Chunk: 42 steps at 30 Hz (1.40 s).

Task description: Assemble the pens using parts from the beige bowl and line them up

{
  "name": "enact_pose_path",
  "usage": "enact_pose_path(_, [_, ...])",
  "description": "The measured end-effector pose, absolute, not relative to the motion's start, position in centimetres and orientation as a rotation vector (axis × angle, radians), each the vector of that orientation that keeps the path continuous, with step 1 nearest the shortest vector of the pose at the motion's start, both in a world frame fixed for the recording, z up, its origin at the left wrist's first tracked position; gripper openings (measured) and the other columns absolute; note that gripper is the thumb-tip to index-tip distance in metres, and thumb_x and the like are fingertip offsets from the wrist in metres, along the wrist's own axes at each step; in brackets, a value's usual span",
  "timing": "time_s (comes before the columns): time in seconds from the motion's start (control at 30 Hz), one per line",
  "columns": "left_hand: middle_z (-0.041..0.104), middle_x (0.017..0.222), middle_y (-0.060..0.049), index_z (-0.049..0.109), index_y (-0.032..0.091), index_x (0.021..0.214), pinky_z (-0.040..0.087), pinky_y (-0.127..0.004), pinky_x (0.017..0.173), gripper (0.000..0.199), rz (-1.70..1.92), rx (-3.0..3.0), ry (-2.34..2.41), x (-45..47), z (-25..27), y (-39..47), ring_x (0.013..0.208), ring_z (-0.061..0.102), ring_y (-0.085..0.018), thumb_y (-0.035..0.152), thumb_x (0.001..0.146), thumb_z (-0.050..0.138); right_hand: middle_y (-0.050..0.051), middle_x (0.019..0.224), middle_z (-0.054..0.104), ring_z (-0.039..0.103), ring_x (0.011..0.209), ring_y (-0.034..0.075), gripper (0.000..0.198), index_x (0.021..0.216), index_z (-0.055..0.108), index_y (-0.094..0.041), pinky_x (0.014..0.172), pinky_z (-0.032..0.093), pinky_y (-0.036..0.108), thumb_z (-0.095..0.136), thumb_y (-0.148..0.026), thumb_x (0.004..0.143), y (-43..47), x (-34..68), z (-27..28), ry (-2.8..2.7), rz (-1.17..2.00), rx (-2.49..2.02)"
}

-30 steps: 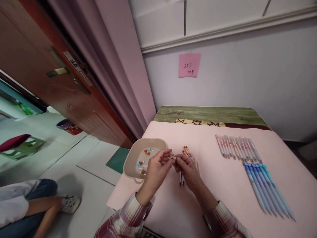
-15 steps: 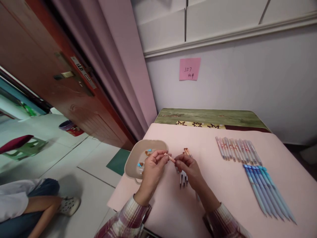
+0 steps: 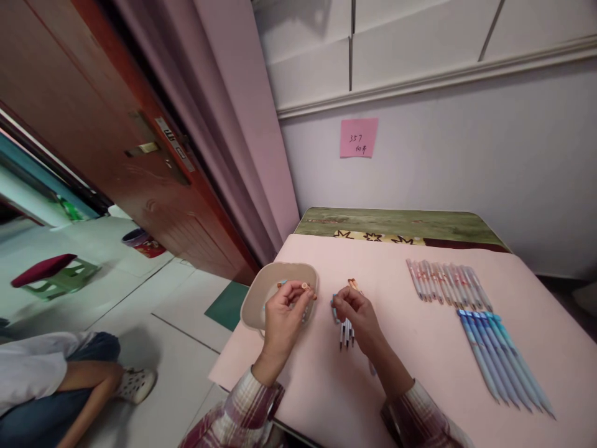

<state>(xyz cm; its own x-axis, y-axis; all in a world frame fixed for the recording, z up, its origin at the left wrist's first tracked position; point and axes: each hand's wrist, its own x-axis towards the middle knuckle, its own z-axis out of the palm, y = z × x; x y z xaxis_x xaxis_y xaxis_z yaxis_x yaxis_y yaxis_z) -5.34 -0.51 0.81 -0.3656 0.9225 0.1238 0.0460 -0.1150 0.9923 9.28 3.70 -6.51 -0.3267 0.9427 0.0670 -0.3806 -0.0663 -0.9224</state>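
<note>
My left hand [image 3: 285, 314] is closed in a pinch on a small peach-and-brown pen piece [image 3: 306, 287], its round end facing up, above the right side of the beige basket [image 3: 254, 297]. My right hand [image 3: 357, 311] hovers over the pen parts, thumb and fingers pressed together. What it holds, if anything, is hidden; a bit of blue shows beside the fingertips. Below it, white pen refills [image 3: 346, 335] with dark tips lie on the pink table cover [image 3: 321, 379]. Orange-brown pen parts [image 3: 353, 284] show behind that hand.
A row of pinkish clear pens [image 3: 448, 284] lies at the right, with a row of blue pens [image 3: 504, 361] in front. A pink note [image 3: 358, 138] is on the wall. At left are a door [image 3: 153, 143], a stool [image 3: 56, 274] and a seated person [image 3: 60, 386].
My hands have moved apart. The peach piece both hands held between them is now in my left hand only, turned end-up. The view has shifted slightly.
</note>
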Motion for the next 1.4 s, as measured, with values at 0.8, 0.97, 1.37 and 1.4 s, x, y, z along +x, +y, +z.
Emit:
enact_pose_path(0.8, [0.069,0.073,-0.001,0.06,0.019,0.087,0.047,-0.026,0.074,0.023,1.48,1.095,1.365,-3.8,-0.3,-0.5,0.074,0.065,-0.016,0.033,0.075,0.073,0.003,0.074,0.067,0.055,0.064,0.015,0.023,0.082,0.072,-0.021,0.057,0.043,0.027,0.073,-0.043,0.076,4.0,9.0,-6.8,-1.42,1.442,-0.732])
enact_pose_path(0.97, [0.067,0.071,-0.001,0.064,0.017,0.09,0.046,-0.026,0.074,0.024,1.462,0.96,1.189,-3.5,-1.0,-2.1,0.067,0.061,-0.012,0.033,0.075,0.073,0.004,0.068,0.066,0.056,0.063,0.016,0.032,0.078,0.072,-0.018,0.06,0.046,0.028,0.065,-0.049,0.081,5.2,11.1,-6.4,-1.215,1.365,-0.863])
enact_pose_path(1.37, [0.057,0.074,-0.001,0.069,0.013,0.1,0.048,-0.024,0.065,0.03,1.228,0.389,0.618,-3.2,-9.4,-2.9,0.068,0.055,-0.01,0.03,0.077,0.075,0.005,0.065,0.064,0.049,0.054,0.012,0.042,0.073,0.07,-0.013,0.051,0.039,0.025,0.072,-0.055,0.071,4.3,16.6,-9.1,-0.886,1.116,-1.173])
enact_pose_path(1.4, [0.057,0.075,-0.001,0.068,0.013,0.099,0.048,-0.023,0.064,0.03,1.225,0.364,0.604,-3.4,-9.7,-2.6,0.068,0.055,-0.009,0.03,0.075,0.076,0.005,0.065,0.064,0.049,0.054,0.012,0.042,0.073,0.07,-0.013,0.051,0.039,0.025,0.073,-0.055,0.07,4.1,16.8,-9.6,-0.896,1.107,-1.212])
